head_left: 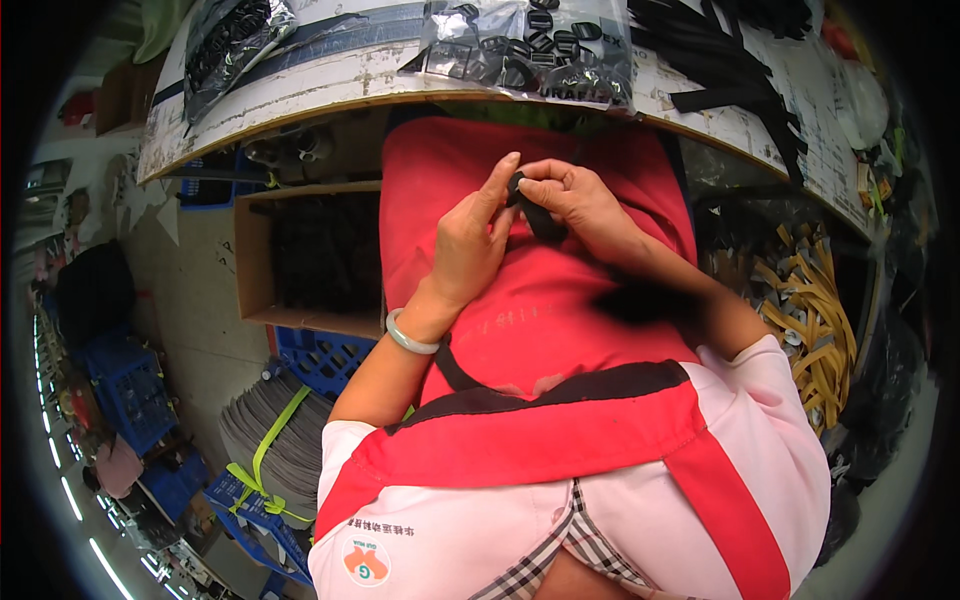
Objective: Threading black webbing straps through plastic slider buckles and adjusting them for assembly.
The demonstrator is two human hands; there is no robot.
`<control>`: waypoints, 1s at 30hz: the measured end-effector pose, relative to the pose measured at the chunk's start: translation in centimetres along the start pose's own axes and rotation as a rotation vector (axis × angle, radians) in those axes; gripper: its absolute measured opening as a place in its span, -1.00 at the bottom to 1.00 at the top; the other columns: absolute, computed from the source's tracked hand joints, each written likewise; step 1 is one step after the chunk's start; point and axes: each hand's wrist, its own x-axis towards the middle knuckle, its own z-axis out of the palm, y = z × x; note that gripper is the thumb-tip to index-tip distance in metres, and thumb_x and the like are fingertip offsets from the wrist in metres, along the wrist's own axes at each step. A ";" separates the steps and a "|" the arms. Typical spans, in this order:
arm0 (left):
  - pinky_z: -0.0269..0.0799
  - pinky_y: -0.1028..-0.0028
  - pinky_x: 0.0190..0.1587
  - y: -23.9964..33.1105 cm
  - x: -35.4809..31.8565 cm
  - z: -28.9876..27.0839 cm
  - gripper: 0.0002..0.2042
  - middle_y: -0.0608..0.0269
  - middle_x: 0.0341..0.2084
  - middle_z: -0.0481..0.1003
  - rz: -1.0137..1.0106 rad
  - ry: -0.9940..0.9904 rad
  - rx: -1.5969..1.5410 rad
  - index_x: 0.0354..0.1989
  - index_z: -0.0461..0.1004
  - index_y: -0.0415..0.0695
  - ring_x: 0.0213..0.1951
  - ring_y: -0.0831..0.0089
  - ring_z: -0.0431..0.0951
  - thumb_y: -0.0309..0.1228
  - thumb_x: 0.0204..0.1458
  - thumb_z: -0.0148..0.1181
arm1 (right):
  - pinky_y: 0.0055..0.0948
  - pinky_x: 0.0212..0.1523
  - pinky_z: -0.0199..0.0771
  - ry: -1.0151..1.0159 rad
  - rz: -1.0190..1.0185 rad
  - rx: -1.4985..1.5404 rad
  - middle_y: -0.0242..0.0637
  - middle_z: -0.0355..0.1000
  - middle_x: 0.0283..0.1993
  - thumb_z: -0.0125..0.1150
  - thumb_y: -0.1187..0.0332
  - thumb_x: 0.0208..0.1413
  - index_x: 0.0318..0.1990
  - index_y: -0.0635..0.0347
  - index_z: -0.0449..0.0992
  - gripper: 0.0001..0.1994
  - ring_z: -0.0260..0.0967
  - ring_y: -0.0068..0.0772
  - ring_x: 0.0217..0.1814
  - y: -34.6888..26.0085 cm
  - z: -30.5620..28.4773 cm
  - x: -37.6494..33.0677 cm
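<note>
Both hands up over the lap, against the red apron (pixel 540 300), short of the table (pixel 335 88) edge. Black strap (pixel 543 222) between them: upper end at the fingertips, the rest hanging down below the right hand (pixel 580 203) onto or just over the apron; cannot tell whether it touches cloth. Right hand closed in a pinch on the strap's upper end, thumb against forefinger, other fingers curled. Left hand (pixel 470 245) faces it, forefinger stretched up, remaining fingers bent close to the same end; contact likely hidden, cannot tell if it grips. Pale bracelet (pixel 412 335) on left wrist. Dark blur (pixel 645 300) in front of the right forearm, too soft to identify. On the table, beyond the hands: clear bag (pixel 530 50) of black buckles, near the front edge; second bag (pixel 232 50) of dark pieces to the left; loose black straps (pixel 725 70) to the right, some trailing over the edge. Left of the lap, lower down: open carton (pixel 257 270) with dark contents, blue basket (pixel 325 358) just beside it, then a thick grey coil (pixel 265 425) tied with a bright green band (pixel 272 450). Right of the lap, below table height: heaped yellow straps (pixel 815 320).
</note>
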 end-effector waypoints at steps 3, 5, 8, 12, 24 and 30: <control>0.52 0.50 -0.18 -0.1 0.2 0.0 -0.38 0.18 -0.34 0.57 -0.237 0.051 -0.412 0.29 0.20 -0.16 -0.29 0.43 0.60 -0.71 -0.01 0.17 | -0.72 -0.35 0.30 -0.014 0.082 0.133 -0.50 0.47 -0.30 0.22 0.24 0.18 -0.09 0.17 0.51 -0.76 0.29 -0.77 -0.38 0.4 -0.4 0.0; 0.50 0.51 -0.11 -0.6 0.3 -0.7 -0.52 0.15 -0.23 0.57 -0.575 0.088 -0.853 0.22 0.25 -0.31 -0.22 0.41 0.57 -0.60 0.09 0.14 | -0.72 -0.33 0.30 -0.028 0.056 0.079 -0.52 0.44 -0.31 0.20 0.29 0.19 -0.09 0.17 0.49 -0.79 0.30 -0.77 -0.36 -0.2 -0.5 -0.3; 0.51 0.56 -0.17 -1.5 0.6 -1.7 -0.63 0.14 -0.27 0.57 -0.888 -0.042 -1.204 0.10 0.38 -0.34 -0.31 0.51 0.56 -0.52 0.11 0.18 | -0.66 -0.27 0.32 -0.016 -0.144 -0.131 -0.53 0.43 -0.31 0.23 0.34 0.16 -0.13 0.18 0.50 -0.82 0.30 -0.76 -0.30 1.2 -0.6 -0.1; 0.55 0.56 -0.24 -1.1 1.1 -0.7 -0.77 0.15 -0.33 0.58 -0.741 0.016 -0.955 -0.12 0.52 -0.36 -0.35 0.50 0.58 -0.46 0.12 0.20 | -0.67 -0.34 0.32 0.045 -0.536 -0.230 -0.48 0.44 -0.34 0.25 0.42 0.13 -0.18 0.22 0.52 -0.86 0.30 -0.75 -0.35 -0.7 1.0 -1.5; 0.59 0.57 -0.24 0.4 0.7 -0.1 -0.83 0.21 -0.35 0.58 -0.491 0.121 -0.853 -0.15 0.54 -0.35 -0.33 0.51 0.59 -0.57 0.11 0.18 | -0.63 -0.59 0.44 0.098 -0.148 -0.130 -0.35 0.41 -0.49 0.16 0.42 0.18 -0.11 0.31 0.35 -0.79 0.41 -0.62 -0.57 -1.6 1.2 -1.4; 0.49 0.61 -0.19 0.1 0.5 -1.4 -0.86 0.29 -0.36 0.58 -0.463 0.036 -0.825 -0.19 0.57 -0.33 -0.28 0.58 0.55 -0.58 0.09 0.20 | -0.67 -0.59 0.38 -0.102 0.122 0.099 -0.38 0.39 -0.48 0.12 0.32 0.23 -0.16 0.30 0.43 -0.80 0.36 -0.64 -0.57 -1.2 -0.6 -0.7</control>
